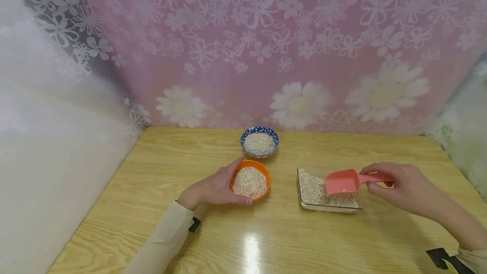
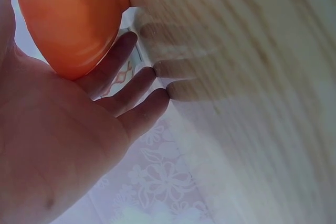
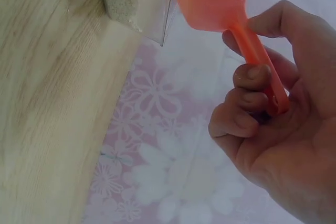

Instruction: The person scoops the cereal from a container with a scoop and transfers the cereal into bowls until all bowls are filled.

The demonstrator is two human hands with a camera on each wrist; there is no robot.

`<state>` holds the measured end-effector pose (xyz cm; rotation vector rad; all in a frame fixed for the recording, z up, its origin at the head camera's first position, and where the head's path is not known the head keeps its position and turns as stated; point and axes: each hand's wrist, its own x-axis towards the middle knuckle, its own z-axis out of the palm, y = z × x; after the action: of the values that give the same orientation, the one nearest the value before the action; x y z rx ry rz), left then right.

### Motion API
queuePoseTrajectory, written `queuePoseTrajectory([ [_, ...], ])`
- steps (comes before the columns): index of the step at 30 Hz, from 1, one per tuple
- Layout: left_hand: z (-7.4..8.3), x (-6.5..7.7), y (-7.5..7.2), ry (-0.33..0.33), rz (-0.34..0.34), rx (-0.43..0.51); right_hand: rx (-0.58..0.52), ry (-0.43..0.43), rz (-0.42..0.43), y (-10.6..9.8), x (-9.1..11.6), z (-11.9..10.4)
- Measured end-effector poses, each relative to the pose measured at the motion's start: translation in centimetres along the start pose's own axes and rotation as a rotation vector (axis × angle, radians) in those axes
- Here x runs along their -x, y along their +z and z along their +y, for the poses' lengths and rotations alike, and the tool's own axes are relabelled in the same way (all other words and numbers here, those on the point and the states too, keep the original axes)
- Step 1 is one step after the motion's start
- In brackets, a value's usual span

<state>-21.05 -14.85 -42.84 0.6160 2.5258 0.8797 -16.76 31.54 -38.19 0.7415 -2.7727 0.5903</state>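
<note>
My left hand holds an orange bowl of pale oat flakes, thumb at the near rim and fingers round the far left side. From the left wrist view, the other fingers reach down to the tabletop beneath the bowl's side. A coral-pink scoop is in my right hand, gripped by its handle. Its bowl is over the right part of a clear rectangular dish, which also has flakes in it, heaped more to the left. No flakes show inside the scoop.
Behind the orange bowl stands a blue-and-white patterned bowl with flakes in it. Everything rests on a wood-grain table. Pink floral curtain hangs along the table's back edge, with pale sheets at both sides.
</note>
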Motion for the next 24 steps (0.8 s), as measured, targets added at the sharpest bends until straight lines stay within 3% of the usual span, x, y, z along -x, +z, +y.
queuePoseTrajectory([
  [7,0.1,0.0,0.0,0.000,0.000,-0.005,0.015,0.065,-0.142,0.6,-0.9,-0.2],
  [10,0.2,0.1,0.0,0.000,-0.002,-0.003,0.001,0.060,-0.163,1.3,-1.1,-0.2],
  [17,0.1,0.1,0.0,0.008,0.004,-0.008,0.081,-0.092,-0.036,2.9,-1.0,0.3],
  [24,0.2,0.1,0.1,0.016,0.016,-0.018,0.107,-0.140,0.057,4.2,-0.9,0.3],
])
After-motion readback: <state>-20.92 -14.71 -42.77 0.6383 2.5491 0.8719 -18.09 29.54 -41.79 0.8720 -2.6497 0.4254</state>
